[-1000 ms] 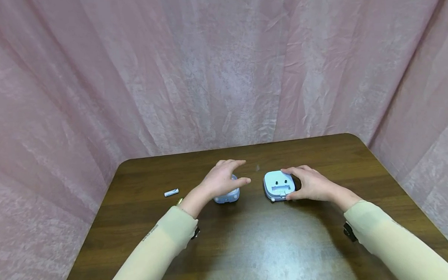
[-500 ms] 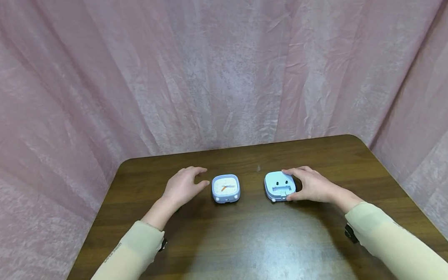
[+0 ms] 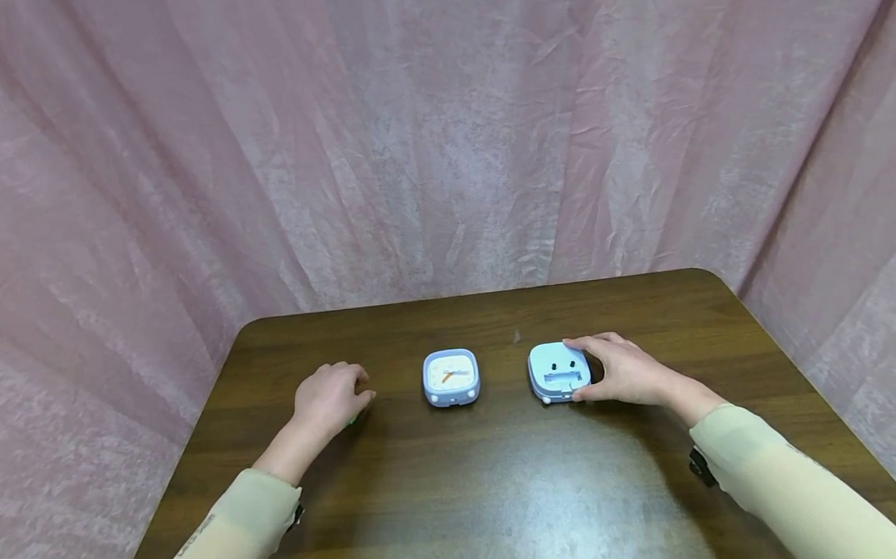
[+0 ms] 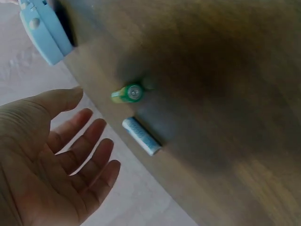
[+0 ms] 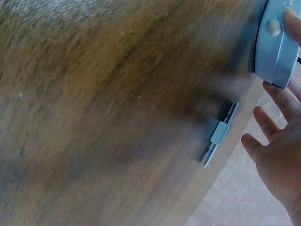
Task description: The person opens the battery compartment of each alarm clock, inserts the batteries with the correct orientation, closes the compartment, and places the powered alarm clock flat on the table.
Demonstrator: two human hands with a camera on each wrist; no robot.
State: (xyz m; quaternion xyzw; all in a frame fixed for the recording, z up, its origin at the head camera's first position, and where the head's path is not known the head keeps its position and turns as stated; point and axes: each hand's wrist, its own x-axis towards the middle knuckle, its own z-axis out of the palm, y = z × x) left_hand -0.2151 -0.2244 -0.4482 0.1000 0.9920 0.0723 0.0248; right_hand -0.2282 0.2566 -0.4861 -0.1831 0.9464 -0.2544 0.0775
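In the head view my left hand (image 3: 329,398) hovers low over the left of the table. Its fingers are loosely bent and hold nothing, as the left wrist view shows. Just beyond the fingertips are a green battery (image 4: 134,92), its end facing the camera, and a blue-and-white battery (image 4: 141,135) lying on its side. My right hand (image 3: 621,369) grips the side of a light blue alarm clock (image 3: 560,371), thumb at the near edge and finger at the far edge. That clock lies back up, its battery slot uncovered.
A second alarm clock (image 3: 451,377) lies face up between the hands. Beside the right hand's fingers, a small light blue battery cover (image 5: 219,133) sits on the wooden table (image 3: 502,477). Pink curtains (image 3: 442,146) hang behind and at the sides.
My left hand has moved left from over the face-up clock to above the batteries, uncovering the clock's face. The right hand stays on its clock.
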